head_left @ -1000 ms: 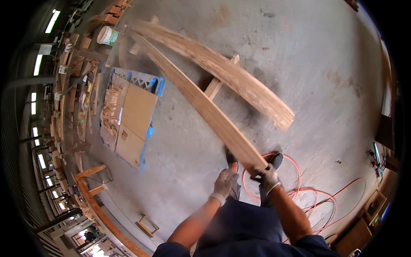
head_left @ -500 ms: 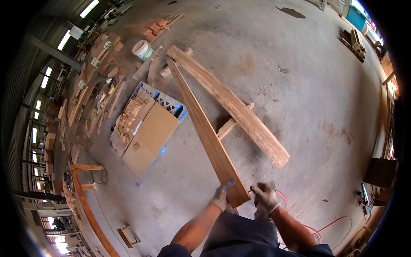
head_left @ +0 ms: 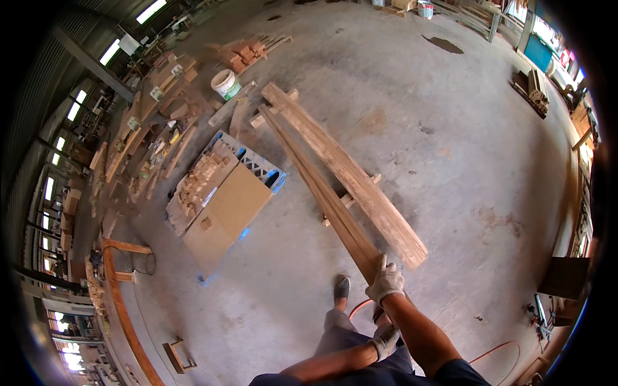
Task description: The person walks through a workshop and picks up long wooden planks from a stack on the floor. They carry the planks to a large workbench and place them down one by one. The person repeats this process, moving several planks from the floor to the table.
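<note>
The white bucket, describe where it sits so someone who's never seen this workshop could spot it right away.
Start at the two long planks lying across the concrete floor and follow them to their far end. Just left of that end stands the white bucket, beside the scrap timber. It is the only round, white thing among brown wood.

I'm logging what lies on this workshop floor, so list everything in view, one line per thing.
long plank: one, brown, near end lifted in the right hand
wide plank: one, pale brown, beside it on short crosspieces
bucket: one, white, by the planks' far end
crate: one, blue, under cardboard and wood offcuts, left
cable: one, orange, on the floor lower right
right hand: gloved, gripping the long plank's near end
left hand: gloved, lower, under the plank end; grip unclear
</note>
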Demonstrator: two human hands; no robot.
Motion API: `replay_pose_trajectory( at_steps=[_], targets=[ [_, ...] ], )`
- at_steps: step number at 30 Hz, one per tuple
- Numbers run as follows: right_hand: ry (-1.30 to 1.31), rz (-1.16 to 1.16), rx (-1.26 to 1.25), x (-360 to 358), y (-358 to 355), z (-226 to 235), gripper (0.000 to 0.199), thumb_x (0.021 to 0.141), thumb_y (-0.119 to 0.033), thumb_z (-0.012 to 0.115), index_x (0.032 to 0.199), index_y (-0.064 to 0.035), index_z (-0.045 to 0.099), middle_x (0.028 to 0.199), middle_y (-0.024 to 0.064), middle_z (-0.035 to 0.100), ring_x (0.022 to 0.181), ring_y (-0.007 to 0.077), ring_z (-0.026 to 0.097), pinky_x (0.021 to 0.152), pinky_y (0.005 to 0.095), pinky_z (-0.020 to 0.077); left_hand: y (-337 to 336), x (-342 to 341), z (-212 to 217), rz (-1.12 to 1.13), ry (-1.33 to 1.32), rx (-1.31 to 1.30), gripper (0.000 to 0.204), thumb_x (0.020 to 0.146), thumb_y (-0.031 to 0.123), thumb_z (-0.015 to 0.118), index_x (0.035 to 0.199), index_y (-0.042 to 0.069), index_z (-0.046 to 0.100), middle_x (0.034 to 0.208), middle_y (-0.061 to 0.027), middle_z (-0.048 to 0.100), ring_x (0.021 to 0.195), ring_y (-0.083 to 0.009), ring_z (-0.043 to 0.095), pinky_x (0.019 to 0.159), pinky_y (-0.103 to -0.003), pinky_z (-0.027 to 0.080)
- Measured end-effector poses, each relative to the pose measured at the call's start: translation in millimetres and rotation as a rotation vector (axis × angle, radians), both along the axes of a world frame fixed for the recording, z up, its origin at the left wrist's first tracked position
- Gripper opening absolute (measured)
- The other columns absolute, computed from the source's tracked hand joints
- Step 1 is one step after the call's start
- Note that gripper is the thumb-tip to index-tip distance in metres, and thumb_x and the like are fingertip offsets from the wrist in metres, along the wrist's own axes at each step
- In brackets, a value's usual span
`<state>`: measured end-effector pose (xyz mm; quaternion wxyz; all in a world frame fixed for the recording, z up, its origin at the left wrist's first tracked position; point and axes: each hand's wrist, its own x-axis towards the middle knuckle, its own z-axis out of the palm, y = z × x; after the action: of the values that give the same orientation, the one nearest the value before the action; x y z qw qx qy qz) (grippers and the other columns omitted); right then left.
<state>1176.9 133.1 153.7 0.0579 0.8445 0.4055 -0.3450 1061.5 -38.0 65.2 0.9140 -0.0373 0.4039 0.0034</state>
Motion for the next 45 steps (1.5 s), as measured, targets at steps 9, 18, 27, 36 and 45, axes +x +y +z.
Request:
replay_pose_trajectory(
  at_steps=[9,18,27,36,45],
  targets=[
    [0.106,-0.072,0.016,48.7,-166.6,58.1,0.091,0.061,-0.038,0.085,0.132,-0.0030,0.040,0.119,0.0233,0.057,0.110,0.0436,0.060,0.090,0.0487,0.0531,24.9,-16.2,-27.0,-0.225,-0.649,-0.097,0.062,0.099,0.039,0.054,0.145,-0.001,0.042,0.140,-0.0191,0.052,0.127,-0.0319,0.052,0.106,-0.044,0.045],
    [0.109,-0.065,-0.312,41.8,-315.8,163.0,0.089,0.050,-0.032,0.087,0.124,-0.0045,0.046,0.116,0.0207,0.053,0.112,0.0393,0.053,0.096,0.0499,0.0477,61.8,-8.6,-22.1,0.078,-0.043,-0.148,0.042,0.089,0.043,0.075,0.115,0.011,0.067,0.102,-0.0059,0.072,0.097,-0.0226,0.069,0.085,-0.040,0.058],
    [-0.103,-0.164,-0.278,24.0,-367.8,187.4,0.090,0.049,-0.031,0.087,0.124,-0.0051,0.046,0.115,0.0202,0.053,0.113,0.0390,0.052,0.099,0.0505,0.0454,130.8,-7.4,-30.2,0.188,0.155,-0.175,0.068,0.088,0.043,0.075,0.139,0.004,0.051,0.138,-0.0128,0.058,0.131,-0.0290,0.051,0.111,-0.041,0.040],
    [-0.196,-0.152,-0.263,21.0,-382.3,191.1,0.090,0.047,-0.029,0.086,0.124,-0.0057,0.047,0.115,0.0197,0.053,0.114,0.0386,0.051,0.101,0.0512,0.0432,134.4,-40.9,-28.5,0.087,0.190,0.119,0.054,0.086,0.028,0.078,0.129,0.002,0.058,0.127,-0.0131,0.064,0.120,-0.0288,0.060,0.107,-0.042,0.043],
    [-0.266,-0.117,-0.185,32.8,-419.4,172.7,0.091,0.045,-0.028,0.086,0.124,-0.0063,0.048,0.114,0.0192,0.052,0.114,0.0383,0.050,0.103,0.0518,0.0409,149.6,-59.5,1.1,0.213,0.203,0.235,0.058,0.080,0.020,0.084,0.130,0.009,0.056,0.127,-0.0093,0.061,0.118,-0.0293,0.058,0.104,-0.044,0.045]
  ],
)
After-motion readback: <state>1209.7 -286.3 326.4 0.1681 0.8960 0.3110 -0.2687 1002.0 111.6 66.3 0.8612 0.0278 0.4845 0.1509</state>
